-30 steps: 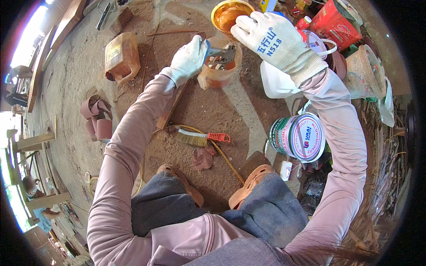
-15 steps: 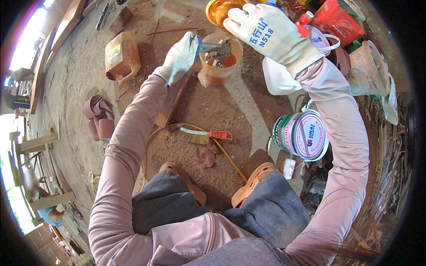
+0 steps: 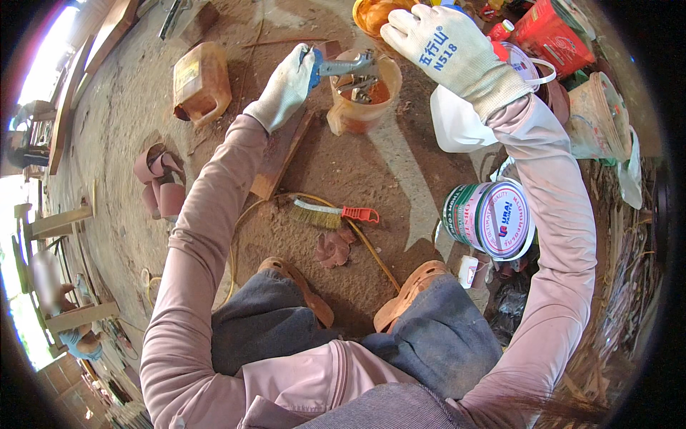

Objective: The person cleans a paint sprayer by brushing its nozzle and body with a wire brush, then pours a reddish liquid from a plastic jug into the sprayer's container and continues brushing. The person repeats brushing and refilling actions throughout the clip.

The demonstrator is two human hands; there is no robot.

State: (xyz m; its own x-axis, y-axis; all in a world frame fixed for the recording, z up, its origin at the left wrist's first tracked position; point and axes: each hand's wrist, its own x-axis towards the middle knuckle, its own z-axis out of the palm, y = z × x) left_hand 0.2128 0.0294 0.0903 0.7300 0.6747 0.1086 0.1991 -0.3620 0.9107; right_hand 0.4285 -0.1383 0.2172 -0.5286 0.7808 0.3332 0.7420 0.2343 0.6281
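The blue-handled tool (image 3: 346, 67) in the person's left hand (image 3: 287, 82) crosses the mouth of the translucent tub (image 3: 357, 120), while the orange bowl (image 3: 377, 17) and right hand (image 3: 446, 53) crowd its far side. A hand could pass over the floor (image 3: 400, 175) between the tub and the paint can (image 3: 489, 218); the white container (image 3: 457, 121) hems that lane on the right, and the wire brush (image 3: 319, 216) lies at its left.

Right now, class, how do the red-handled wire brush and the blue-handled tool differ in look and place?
Colour: the wire brush has a red handle; the tool has a blue one.
Place: the wire brush lies on the ground; the tool is held in the left hand, its far end over the open container.
Form: the wire brush shows yellowish bristles; the tool shows a grey part.
Shared: both have a coloured handle.
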